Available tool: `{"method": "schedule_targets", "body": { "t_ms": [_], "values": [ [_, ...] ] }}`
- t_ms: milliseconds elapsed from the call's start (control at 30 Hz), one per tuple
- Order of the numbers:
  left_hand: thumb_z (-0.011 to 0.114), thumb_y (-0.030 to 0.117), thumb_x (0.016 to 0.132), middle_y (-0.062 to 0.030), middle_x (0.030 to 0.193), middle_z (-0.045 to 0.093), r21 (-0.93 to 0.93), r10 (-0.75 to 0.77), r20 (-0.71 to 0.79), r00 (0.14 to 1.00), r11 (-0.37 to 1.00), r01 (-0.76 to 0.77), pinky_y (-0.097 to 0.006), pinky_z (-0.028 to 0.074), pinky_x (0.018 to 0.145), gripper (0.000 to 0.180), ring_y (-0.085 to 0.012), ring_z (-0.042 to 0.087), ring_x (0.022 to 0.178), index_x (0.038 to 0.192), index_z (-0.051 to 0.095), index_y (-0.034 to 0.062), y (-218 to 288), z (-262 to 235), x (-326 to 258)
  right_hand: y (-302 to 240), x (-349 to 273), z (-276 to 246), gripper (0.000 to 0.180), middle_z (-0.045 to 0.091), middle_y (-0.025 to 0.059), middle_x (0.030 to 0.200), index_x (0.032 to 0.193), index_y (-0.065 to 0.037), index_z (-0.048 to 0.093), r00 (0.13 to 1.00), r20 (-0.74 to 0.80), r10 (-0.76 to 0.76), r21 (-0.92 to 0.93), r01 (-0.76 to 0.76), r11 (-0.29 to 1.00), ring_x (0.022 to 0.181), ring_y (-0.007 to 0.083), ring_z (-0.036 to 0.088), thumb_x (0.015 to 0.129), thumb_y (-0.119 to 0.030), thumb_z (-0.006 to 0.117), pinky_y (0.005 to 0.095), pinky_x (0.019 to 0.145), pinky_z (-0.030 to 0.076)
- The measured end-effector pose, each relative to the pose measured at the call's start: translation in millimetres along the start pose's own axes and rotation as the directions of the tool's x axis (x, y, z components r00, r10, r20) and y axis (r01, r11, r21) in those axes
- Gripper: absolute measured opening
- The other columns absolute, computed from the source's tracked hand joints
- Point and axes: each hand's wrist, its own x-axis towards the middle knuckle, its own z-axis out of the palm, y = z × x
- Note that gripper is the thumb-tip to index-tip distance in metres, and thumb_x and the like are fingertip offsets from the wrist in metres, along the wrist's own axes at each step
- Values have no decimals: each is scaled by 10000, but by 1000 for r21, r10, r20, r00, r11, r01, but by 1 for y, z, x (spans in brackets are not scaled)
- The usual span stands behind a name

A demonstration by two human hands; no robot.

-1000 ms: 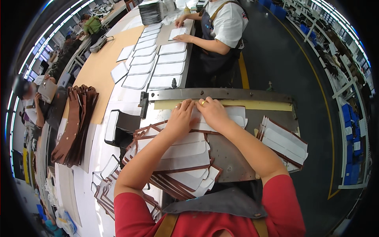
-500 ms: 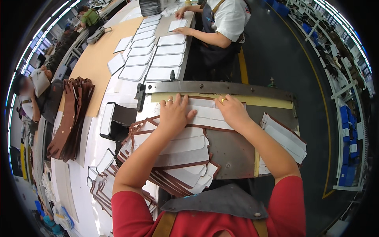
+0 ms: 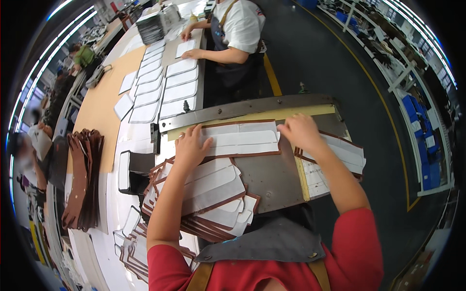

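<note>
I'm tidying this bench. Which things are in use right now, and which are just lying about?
In use:
left hand and right hand, both flat on the white brown-edged panel
yellow guide strip

Lying about:
fanned pile of panels
stack of panels at right
brown strips
white sheets by a co-worker

A co-worker in a white shirt and dark apron (image 3: 236, 34) stands at the long bench. White panels (image 3: 165, 82) lie in rows before them. Brown leather strips (image 3: 82, 179) are heaped at far left.

A grey metal bench plate (image 3: 272, 179) carries one flat white, brown-edged panel (image 3: 240, 138) at twelve o'clock. A fanned stack of similar panels (image 3: 204, 194) lies at nine o'clock, another pile (image 3: 347, 153) at three.
</note>
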Motion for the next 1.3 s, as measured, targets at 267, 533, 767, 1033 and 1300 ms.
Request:
{"method": "schedule_targets", "body": {
  "t_ms": [267,533,767,1033,1300],
  "values": [
    [715,274,762,-123,896,600,-165,153,434,888,982,-89,-352,468,739,347,-257,585,823,982,569,47,16,-52,-6,-28,-22,1,138,620,124,757,779,-8,545,965,-93,244,725,-102,682,743,231,609,810,-128,607,375,670,486],
    [696,110,749,-88,797,619,-328,165,502,849,945,10,-303,479,698,252,-192,593,744,944,577,4,20,-40,-11,87,-137,-56,137,446,-36,689,810,-82,463,742,-239,626,891,-89,446,598,29,434,901,0,524,178,509,368],
    [644,80,732,-126,786,610,-366,199,454,869,930,-22,-349,474,684,132,-256,601,738,825,593,1,22,-33,-11,127,-194,-64,97,534,45,841,829,-32,493,652,-294,699,537,-492,685,798,138,519,872,-49,578,280,703,439],
    [636,89,757,-103,805,614,-428,213,434,875,904,-8,-320,471,699,150,-208,594,755,862,600,-12,26,-36,-16,-14,-89,-42,135,630,55,882,991,-29,563,978,94,188,807,-186,560,758,136,595,895,-124,571,275,674,473],
    [630,36,784,-62,785,601,-621,372,359,856,780,-78,-270,448,677,105,-137,558,725,881,612,1,32,-53,-29,-119,-44,4,236,652,76,817,1053,-5,582,983,158,-92,911,-109,398,696,136,599,871,-155,597,279,632,468]
  ]
}}
